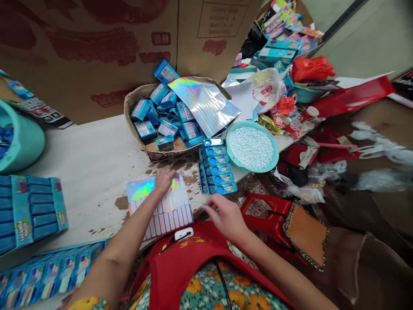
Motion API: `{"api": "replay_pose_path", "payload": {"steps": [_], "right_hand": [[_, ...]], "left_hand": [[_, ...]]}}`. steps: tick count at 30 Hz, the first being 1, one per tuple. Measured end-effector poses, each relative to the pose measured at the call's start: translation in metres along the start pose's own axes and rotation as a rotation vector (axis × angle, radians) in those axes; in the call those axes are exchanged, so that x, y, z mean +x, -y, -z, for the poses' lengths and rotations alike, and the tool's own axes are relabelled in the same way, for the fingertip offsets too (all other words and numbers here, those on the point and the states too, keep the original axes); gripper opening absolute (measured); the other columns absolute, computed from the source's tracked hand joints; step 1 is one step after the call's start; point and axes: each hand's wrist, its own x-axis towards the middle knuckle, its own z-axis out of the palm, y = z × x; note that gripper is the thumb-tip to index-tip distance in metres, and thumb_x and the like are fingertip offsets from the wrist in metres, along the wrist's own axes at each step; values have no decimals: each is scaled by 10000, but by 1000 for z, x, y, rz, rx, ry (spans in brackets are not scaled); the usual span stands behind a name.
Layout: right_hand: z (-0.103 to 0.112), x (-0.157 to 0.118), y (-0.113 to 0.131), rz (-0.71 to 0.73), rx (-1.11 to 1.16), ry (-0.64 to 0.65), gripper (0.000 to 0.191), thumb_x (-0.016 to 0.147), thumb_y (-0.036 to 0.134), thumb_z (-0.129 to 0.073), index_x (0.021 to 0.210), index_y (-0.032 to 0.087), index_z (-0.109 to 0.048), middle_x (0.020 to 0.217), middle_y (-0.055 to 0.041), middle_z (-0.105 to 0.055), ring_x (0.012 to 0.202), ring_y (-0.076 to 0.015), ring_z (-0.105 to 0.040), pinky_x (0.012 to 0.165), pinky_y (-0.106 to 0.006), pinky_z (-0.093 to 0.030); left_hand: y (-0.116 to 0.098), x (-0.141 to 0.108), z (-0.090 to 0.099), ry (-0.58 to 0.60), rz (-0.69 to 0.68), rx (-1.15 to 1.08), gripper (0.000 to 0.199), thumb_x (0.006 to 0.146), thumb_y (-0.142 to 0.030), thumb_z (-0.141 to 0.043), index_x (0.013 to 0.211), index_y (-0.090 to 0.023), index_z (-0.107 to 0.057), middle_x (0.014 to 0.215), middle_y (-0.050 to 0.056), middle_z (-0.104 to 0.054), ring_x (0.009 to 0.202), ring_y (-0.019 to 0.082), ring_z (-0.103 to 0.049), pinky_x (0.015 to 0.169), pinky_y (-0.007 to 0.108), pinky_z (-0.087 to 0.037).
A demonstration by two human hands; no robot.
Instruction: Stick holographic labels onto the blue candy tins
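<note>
A shiny rainbow-reflecting sheet of white labels [171, 219] lies on the table edge in front of me. My left hand [164, 181] rests on its upper part, fingers lying over the surface. Just right of the sheet, my right hand [224, 213] is held with thumb and forefinger close together in a pinch. A thin, faint line runs from the sheet toward these fingertips; what they hold is too fine to make out. Beyond the right hand stands a stack of small blue tins [221, 170] with round recesses in their tops.
A torn cardboard tray [151, 155] of blue tins, partly covered by another shiny sheet [206, 105], stands behind. A turquoise bowl [275, 157] holds small pale pieces. Blue packed boxes [38, 211] and a turquoise bucket [29, 137] are left. A red stool [267, 215] stands right.
</note>
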Motion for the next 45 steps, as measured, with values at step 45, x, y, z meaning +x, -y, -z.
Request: {"api": "replay_pose_path", "payload": {"steps": [45], "right_hand": [[104, 27, -58, -123, 323, 147, 204, 865, 360, -523, 765, 195, -589, 646, 18, -577, 562, -107, -475, 524, -227, -347]], "left_hand": [[-170, -56, 113, -18, 155, -1089, 322, 798, -324, -576, 1100, -231, -514, 997, 44, -565, 932, 168, -537, 752, 262, -439]]}}
